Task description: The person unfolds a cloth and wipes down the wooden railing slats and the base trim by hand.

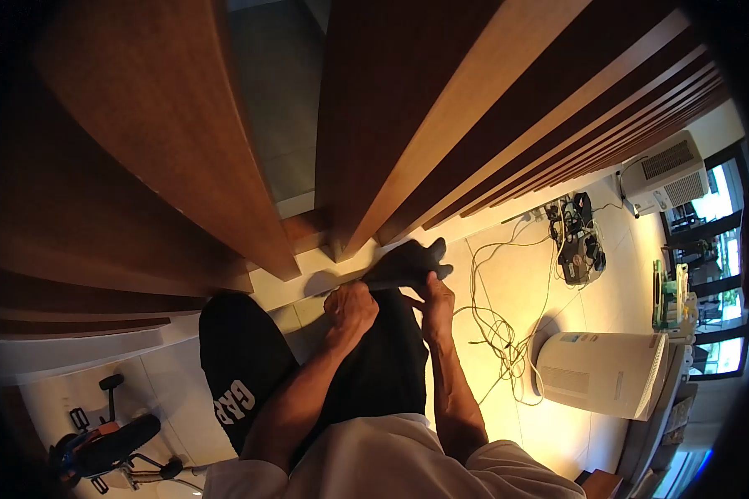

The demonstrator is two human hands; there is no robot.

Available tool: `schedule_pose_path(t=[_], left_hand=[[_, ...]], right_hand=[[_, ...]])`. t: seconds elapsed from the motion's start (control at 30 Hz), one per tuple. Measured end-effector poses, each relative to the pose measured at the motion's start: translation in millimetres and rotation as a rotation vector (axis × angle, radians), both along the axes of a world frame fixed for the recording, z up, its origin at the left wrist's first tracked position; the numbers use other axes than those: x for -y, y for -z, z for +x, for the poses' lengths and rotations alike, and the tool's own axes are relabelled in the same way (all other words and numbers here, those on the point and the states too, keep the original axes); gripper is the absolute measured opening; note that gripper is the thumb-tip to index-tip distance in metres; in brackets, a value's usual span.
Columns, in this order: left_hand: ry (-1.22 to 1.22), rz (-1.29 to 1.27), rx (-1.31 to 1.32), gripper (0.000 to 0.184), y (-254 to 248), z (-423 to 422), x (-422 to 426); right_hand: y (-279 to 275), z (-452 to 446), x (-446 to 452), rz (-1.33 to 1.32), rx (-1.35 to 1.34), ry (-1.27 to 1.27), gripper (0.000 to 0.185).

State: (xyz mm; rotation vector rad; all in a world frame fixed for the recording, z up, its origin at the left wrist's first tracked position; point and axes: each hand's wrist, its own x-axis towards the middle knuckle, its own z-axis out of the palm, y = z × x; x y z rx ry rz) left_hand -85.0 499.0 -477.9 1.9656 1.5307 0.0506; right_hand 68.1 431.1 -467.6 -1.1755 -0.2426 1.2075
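A dark grey, sock-like cloth (401,264) stretches between my two hands above my lap, with two rounded lobes at its far right end. My left hand (351,308) is closed at the cloth's near left edge, its fingers curled into a fist. On the other side, my right hand (437,301) pinches the cloth below the lobes, thumb uppermost. Black trousers (374,358) cover my legs under both hands, with white lettering on the left leg. Which parts of the cloth lie inside my fingers is hidden.
Tall wooden slats (441,125) rise just ahead from a pale ledge (279,287). Loose cables (499,333) tangle on the tiled floor at right, near a white appliance (599,374) and a black bundle of devices (578,249). A small bike (112,445) lies at lower left.
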Motion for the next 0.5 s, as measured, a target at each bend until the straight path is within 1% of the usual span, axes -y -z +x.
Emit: schedule_pose_path(t=[0.03, 0.07, 0.1, 0.17, 0.2, 0.23, 0.3, 0.33, 0.37, 0.43, 0.47, 0.5], left_hand=[[-0.110, -0.104, 0.029, 0.018, 8, 2, -5], [-0.153, -0.024, 0.086, 0.015, 13, 3, -5], [-0.152, -0.029, 0.085, 0.015, 17, 4, -3], [-0.215, 0.152, 0.186, 0.018, 22, 10, 1], [-0.211, 0.145, 0.182, 0.018, 23, 12, 2], [-0.223, 0.192, 0.249, 0.017, 24, 14, 1], [-0.247, 0.291, 0.386, 0.016, 27, 18, -2], [-0.284, 0.240, 0.472, 0.017, 32, 22, -3], [-0.284, 0.236, 0.469, 0.017, 37, 28, -3], [-0.393, 0.137, 0.704, 0.020, 43, 39, -6], [-0.348, -0.007, 0.652, 0.029, 17, 37, -10], [-0.355, -0.008, 0.649, 0.029, 13, 42, -10]], right_hand=[[-7, -2, -2, -0.184, 0.466, -0.013, 0.042], [-2, -1, 0, -0.236, 0.670, 0.007, 0.044], [0, 3, 5, -0.241, 0.669, 0.006, 0.044], [-2, 6, 14, -0.421, 1.275, -0.092, 0.042], [-19, 2, 13, -0.556, 1.428, -0.150, 0.036], [-27, 1, 14, -0.564, 1.423, -0.151, 0.036], [-40, 3, 16, -0.487, 1.674, -0.133, 0.030], [-49, 2, 14, -0.562, 1.614, -0.177, 0.025], [-58, 3, 10, -0.566, 1.611, -0.180, 0.025], [-74, 3, 3, -0.109, 1.958, -0.045, 0.020], [-80, 3, 1, -0.064, 1.925, -0.078, 0.018], [-74, 6, 0, -0.060, 1.923, -0.085, 0.018]])
